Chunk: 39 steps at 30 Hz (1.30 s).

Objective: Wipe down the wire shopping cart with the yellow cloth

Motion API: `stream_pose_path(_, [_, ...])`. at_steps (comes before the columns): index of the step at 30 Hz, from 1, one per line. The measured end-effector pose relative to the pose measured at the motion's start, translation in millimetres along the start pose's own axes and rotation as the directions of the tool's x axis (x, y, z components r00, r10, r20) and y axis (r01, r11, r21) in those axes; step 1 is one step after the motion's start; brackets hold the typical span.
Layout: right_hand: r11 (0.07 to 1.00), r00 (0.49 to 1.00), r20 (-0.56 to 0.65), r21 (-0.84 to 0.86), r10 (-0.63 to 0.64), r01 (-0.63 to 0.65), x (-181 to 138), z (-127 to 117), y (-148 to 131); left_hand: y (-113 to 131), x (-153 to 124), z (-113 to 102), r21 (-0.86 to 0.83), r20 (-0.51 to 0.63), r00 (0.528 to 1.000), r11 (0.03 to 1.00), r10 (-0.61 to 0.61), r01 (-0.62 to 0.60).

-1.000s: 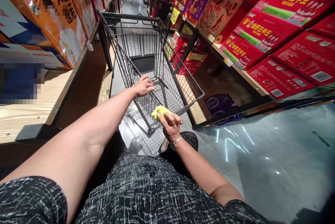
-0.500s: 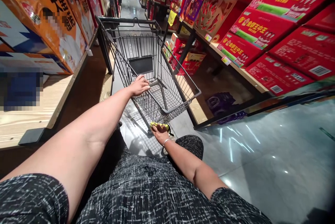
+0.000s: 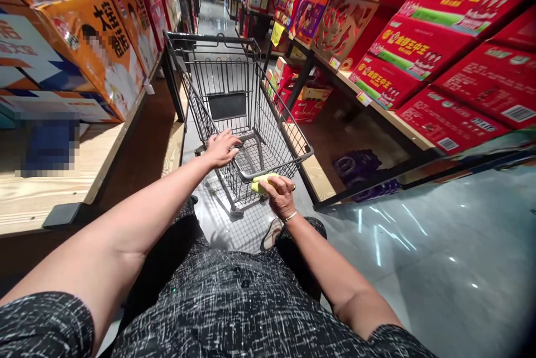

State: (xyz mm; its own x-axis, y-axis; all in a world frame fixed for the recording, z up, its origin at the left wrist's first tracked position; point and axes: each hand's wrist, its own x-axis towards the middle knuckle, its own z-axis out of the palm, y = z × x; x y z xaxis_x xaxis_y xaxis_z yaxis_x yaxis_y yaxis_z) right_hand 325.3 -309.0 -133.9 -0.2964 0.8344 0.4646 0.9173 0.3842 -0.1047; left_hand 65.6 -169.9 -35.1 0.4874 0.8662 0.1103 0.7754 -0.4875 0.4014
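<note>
A dark wire shopping cart [image 3: 276, 173] stands in front of me, its basket holding nothing I can see. My left hand [image 3: 224, 148] lies over the left part of the cart's rim, fingers bent loosely across it and somewhat apart. My right hand [image 3: 281, 190] is closed on a small yellow-green item [image 3: 263, 181] with a dark bit at its right end; its kind is unclear. This item is up against the near rim of the cart, and whether it touches the rim cannot be told. A bracelet circles the right wrist.
Orange boxes [image 3: 94, 51] stack on the left wooden shelf [image 3: 84, 171], close beside the cart. Red boxes [image 3: 439, 28] fill the right shelf, with purple packs [image 3: 358, 165] low beneath it. The aisle floor [image 3: 211, 17] runs ahead, and shiny floor [image 3: 419, 257] spreads at right.
My right hand has risen with the yellow-green item to the cart's near rim, turning over. The near rim has swung slightly left, and my left hand sits a little lower.
</note>
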Motion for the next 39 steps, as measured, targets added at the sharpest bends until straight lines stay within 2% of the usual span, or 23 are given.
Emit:
stream_pose_path(3, [1.0, 0.999, 0.038, 0.009, 0.021, -0.021, -1, 26, -12, -5, -11, 9, -0.064, 0.035, 0.998, 0.997, 0.055, -0.053])
stream_pose_path(7, [0.998, 0.98, 0.192, 0.026, 0.059, -0.065, -12, 70, -24, -25, -16, 19, -0.096, -0.042, 0.992, 0.988, 0.116, -0.119])
stream_pose_path(9, [0.997, 0.976, 0.213, 0.042, 0.056, -0.067, -12, 76, -29, -36, -16, 21, -0.1, -0.057, 0.988, 0.984, 0.145, -0.15])
stream_pose_path(11, [0.995, 0.984, 0.177, 0.095, -0.026, 0.009, -4, 66, -35, -46, -15, 20, -0.108, -0.063, 0.985, 0.981, 0.158, -0.164])
stream_pose_path(15, [0.954, 0.975, 0.0, 0.211, -0.22, 0.215, 34, 20, -65, -54, -14, 15, -0.163, -0.07, 0.994, 0.983, 0.08, -0.091])
stream_pose_path(18, [0.964, 0.984, -0.025, 0.198, -0.175, 0.177, 68, -11, -91, -54, -12, 10, -0.233, -0.076, 0.997, 0.972, 0.012, -0.029])
stream_pose_path(21, [0.982, 0.993, 0.071, 0.171, -0.093, 0.079, 91, -28, -100, -55, -12, 7, -0.24, -0.075, 0.997, 0.97, 0.027, -0.044])
stream_pose_path(24, [0.98, 0.977, 0.174, 0.18, -0.12, 0.088, 97, -37, -77, -58, -14, 7, -0.184, -0.055, 0.997, 0.981, 0.056, -0.065])
stream_pose_path(27, [0.987, 0.98, 0.191, 0.159, -0.054, 0.024, 92, -43, -23, -60, -14, 10, -0.154, -0.055, 0.997, 0.986, 0.048, -0.056])
stream_pose_path(31, [0.986, 0.989, 0.068, 0.09, 0.133, -0.139, 80, -55, 61, -59, -12, 10, -0.124, -0.061, 0.997, 0.991, 0.046, -0.053])
stream_pose_path(33, [0.976, 0.978, -0.02, 0.068, 0.209, -0.207, 76, -58, 89, -57, -11, 5, -0.097, -0.036, 0.999, 0.994, 0.04, -0.043])
stream_pose_path(36, [0.944, 0.932, -0.148, 0.072, 0.33, -0.323, 73, -50, 100, -51, -9, -6, -0.062, 0.022, 0.999, 0.997, -0.041, 0.042])
stream_pose_path(39, [0.928, 0.903, -0.22, 0.145, 0.369, -0.344, 69, -27, 70, -40, -8, -13, -0.05, 0.068, 0.978, 0.978, -0.199, 0.202])
